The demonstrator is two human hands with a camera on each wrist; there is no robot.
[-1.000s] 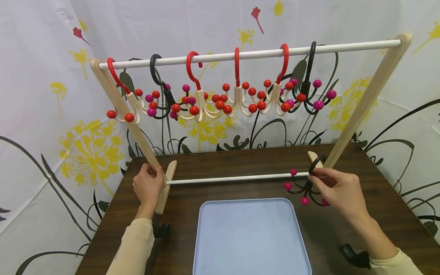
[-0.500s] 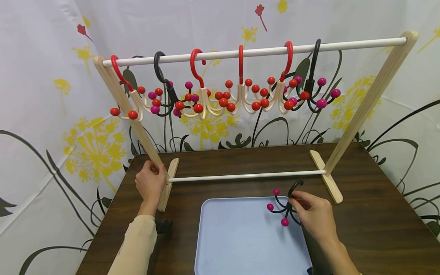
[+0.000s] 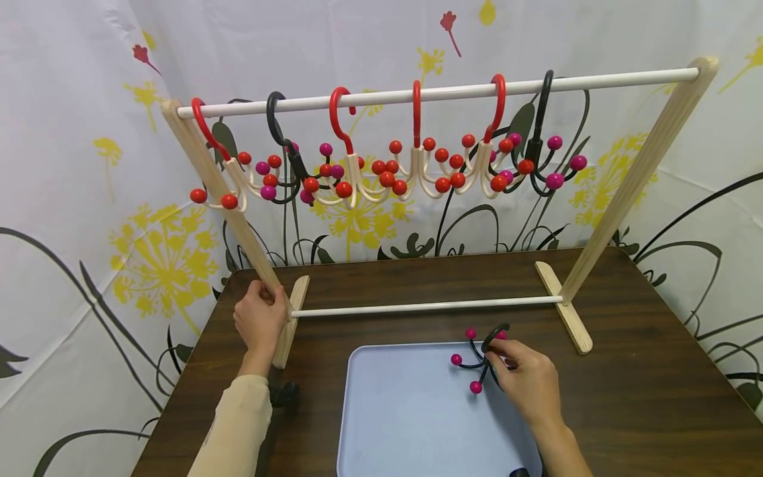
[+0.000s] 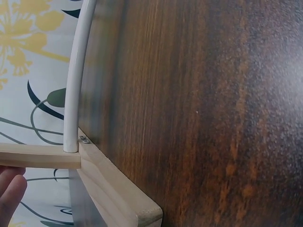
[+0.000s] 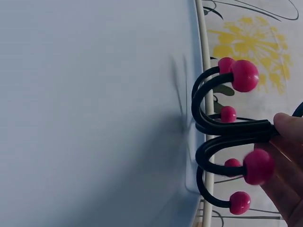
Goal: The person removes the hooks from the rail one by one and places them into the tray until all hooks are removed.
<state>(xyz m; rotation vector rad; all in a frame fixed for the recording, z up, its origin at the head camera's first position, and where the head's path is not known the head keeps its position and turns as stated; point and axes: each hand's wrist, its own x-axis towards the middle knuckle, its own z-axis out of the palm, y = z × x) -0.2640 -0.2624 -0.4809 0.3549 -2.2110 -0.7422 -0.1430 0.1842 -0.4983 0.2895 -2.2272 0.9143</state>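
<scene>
Pinching the black neck just below its hook, the person's right hand (image 3: pixel 530 381) holds a dark hanger tipped with magenta balls (image 5: pixel 246 127) over the far right part of a pale blue tray (image 3: pixel 411 411). From where I stand, the thumb and fingers are drawn narrow around that neck, and the balls fan out toward the left and front, with a soft shadow on the tray beneath. Over on the other side, the left hand (image 3: pixel 261 319) has its fingers curled about the left post (image 3: pixel 241 228) of a wooden rack, low down near the left foot (image 3: pixel 289 331); how tightly it grips, I can't tell. A white lower rod (image 3: pixel 417 307) runs across to the right post (image 3: pixel 638 185), behind the tray. Up on the white top rail (image 3: pixel 381 98) hang six more hangers, four with red hooks and red balls and two black with magenta balls, the rightmost black one (image 3: pixel 534 152) well apart from the right post. Everything stands on a dark wooden table (image 3: pixel 644 371) against a flower-printed cloth (image 3: pixel 77 59).
</scene>
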